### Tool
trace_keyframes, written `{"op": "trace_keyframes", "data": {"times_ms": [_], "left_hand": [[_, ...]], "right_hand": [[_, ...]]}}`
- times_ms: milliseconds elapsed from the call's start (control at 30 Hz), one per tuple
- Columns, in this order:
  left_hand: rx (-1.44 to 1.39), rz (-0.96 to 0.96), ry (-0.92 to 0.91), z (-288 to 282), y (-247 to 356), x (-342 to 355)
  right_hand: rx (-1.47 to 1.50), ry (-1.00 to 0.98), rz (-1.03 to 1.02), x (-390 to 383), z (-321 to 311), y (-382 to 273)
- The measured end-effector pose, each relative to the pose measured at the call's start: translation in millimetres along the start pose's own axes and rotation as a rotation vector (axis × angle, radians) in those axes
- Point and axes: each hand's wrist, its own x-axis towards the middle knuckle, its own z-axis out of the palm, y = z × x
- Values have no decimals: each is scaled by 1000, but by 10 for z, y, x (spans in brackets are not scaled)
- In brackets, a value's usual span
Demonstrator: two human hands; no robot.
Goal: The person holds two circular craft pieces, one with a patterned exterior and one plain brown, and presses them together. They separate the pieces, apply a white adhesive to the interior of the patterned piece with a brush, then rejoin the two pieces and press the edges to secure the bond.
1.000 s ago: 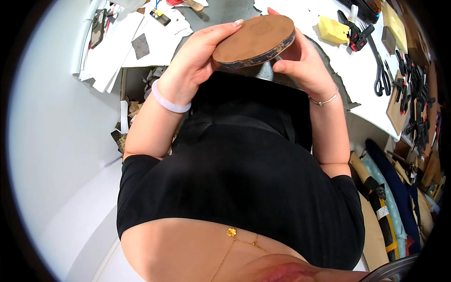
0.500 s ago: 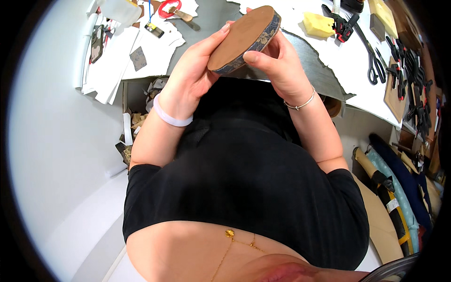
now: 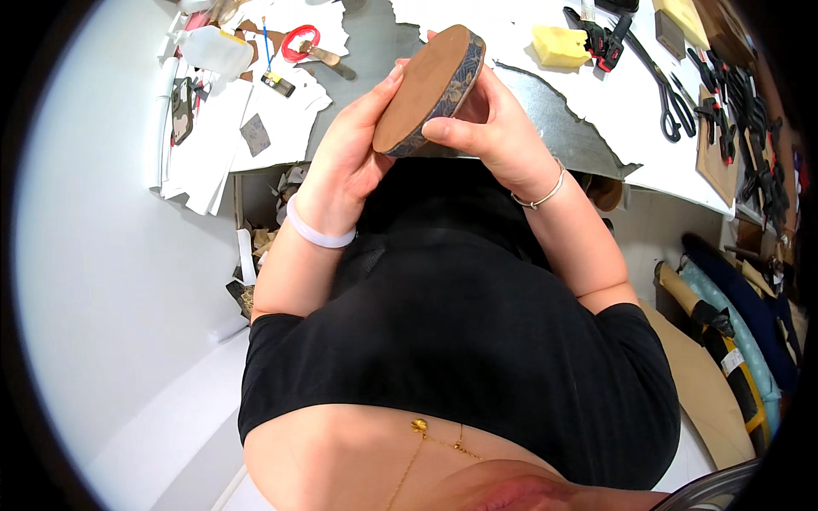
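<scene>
Both my hands hold an oval piece (image 3: 422,92) above the near edge of the table. Its flat brown face is turned toward me, and a band of dark blue patterned material with tan motifs runs round its side. My left hand (image 3: 354,136) grips the left rim, with fingertips at the upper left edge. On the right, my right hand (image 3: 503,136) has its thumb against the patterned side, near the lower end. The other fingers of the right hand are mostly hidden behind the piece, as is its far face.
On the left lie a white bottle (image 3: 213,53), a red ring (image 3: 301,41), a wooden-handled spatula (image 3: 331,61), a phone (image 3: 181,111) and a patterned swatch (image 3: 255,134). A yellow sponge (image 3: 560,46), black scissors (image 3: 671,111) and several clamps are at right. Material rolls (image 3: 733,324) stand below.
The oval piece has tilted a little more upright in the picture and sits slightly lower and left. Both hands keep their grip. The whole view has shifted a little.
</scene>
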Motion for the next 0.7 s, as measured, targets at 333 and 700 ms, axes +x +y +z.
{"op": "trace_keyframes", "data": {"times_ms": [333,700], "left_hand": [[-209,-186,-351,-386,-16,58],[-114,-157,-86,-250,-122,121]], "right_hand": [[37,1,0,-66,-36,-48],[-645,572,-147,-780,-1140,-772]]}}
